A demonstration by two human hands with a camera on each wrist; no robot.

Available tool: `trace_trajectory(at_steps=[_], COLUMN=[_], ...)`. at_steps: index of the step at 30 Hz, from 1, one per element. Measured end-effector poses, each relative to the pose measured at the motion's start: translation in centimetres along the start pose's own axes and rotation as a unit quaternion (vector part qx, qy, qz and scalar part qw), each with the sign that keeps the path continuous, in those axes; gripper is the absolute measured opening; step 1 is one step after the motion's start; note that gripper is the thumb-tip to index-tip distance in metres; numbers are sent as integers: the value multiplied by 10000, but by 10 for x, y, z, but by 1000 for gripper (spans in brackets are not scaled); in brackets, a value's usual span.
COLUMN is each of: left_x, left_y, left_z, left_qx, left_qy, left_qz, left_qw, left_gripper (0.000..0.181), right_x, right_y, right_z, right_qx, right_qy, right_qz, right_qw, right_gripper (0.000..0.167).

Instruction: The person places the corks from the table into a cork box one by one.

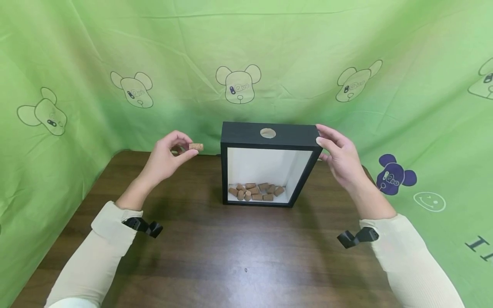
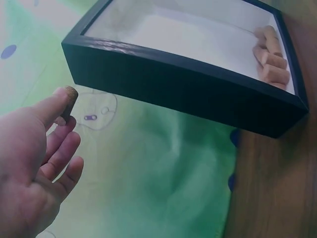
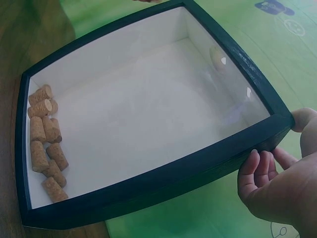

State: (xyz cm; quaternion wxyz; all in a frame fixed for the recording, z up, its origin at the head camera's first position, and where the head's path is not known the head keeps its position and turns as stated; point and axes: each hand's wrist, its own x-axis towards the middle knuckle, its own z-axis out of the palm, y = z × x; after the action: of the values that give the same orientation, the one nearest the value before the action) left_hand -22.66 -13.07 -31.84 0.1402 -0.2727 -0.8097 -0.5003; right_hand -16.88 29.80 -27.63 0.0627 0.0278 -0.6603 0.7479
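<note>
My left hand pinches a cork between thumb and fingertips, to the left of a black shadow box and apart from it. In the left wrist view the same cork sticks up from the fingertips. The box stands upright, with a clear front, a white inside and a round hole in its top. Several corks lie in a heap along its floor. At the box's upper right corner my right hand grips the frame, thumb in front and fingers around the side.
The box rests on a dark brown wooden table, close to its far edge. A green cloth with printed bear heads hangs behind the table and along both sides. A black wrist camera is strapped over the left sleeve, another over the right.
</note>
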Motion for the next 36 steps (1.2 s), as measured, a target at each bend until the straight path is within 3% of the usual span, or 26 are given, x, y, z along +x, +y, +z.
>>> trace_trajectory(at_steps=[14,20,28,36], left_x=[33,49,70,87], left_y=[36,55,75,90], left_z=[0,7,29,55], left_qx=[-177,-240,-434,-442], left_qy=[371,407,62,-433], left_qz=[630,811,1122,1087], left_qw=[9972,9956,9927,9921], left_gripper=[23,25,26,27], right_x=[0,0,0,0], right_y=[0,0,0,-2], right_z=[-1,0,-1,-2], right_qx=[-18,-41,-55,-147], right_qy=[-10,-18,-12,5], right_qz=[30,19,36,16], right_qw=[10000,10000,10000,9999], right_gripper=[52,50,49,51])
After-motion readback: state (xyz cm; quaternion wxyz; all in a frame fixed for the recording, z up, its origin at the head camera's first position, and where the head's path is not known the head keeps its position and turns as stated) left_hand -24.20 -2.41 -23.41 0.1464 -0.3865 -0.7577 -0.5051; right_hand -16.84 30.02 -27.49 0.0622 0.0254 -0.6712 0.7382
